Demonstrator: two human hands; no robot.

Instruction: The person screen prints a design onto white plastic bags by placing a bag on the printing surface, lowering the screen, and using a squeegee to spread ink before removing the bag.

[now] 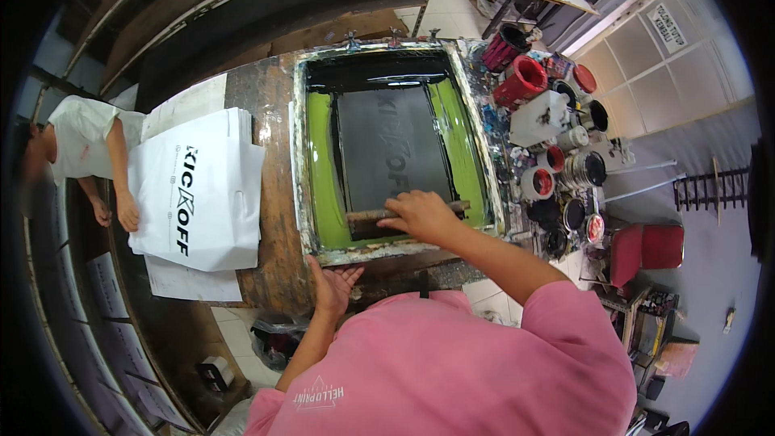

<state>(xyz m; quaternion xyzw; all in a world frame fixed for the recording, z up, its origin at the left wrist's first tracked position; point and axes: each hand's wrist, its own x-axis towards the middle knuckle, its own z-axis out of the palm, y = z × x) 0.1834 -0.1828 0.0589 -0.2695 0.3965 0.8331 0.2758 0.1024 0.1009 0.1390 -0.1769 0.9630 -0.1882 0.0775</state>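
Note:
My right hand (424,216) grips the wooden handle of a squeegee (367,216), which lies across the near part of a screen-printing frame (300,153). The mesh (359,145) is dark in the middle, with lettering showing through, and bordered by green (323,178). Glossy black ink (371,71) pools along the far end. At the frame's near left corner, my left hand (335,287) is turned palm up with its fingers spread, its thumb by the frame's edge. Whether its fingers touch the underside cannot be seen.
Left of the frame lies a stack of white printed bags (218,186), with a co-worker's hand (127,210) at its left edge. Ink pots, including a red tub (523,81), and a white jug (539,119) crowd the right side. Hinge clamps (394,39) line the far edge.

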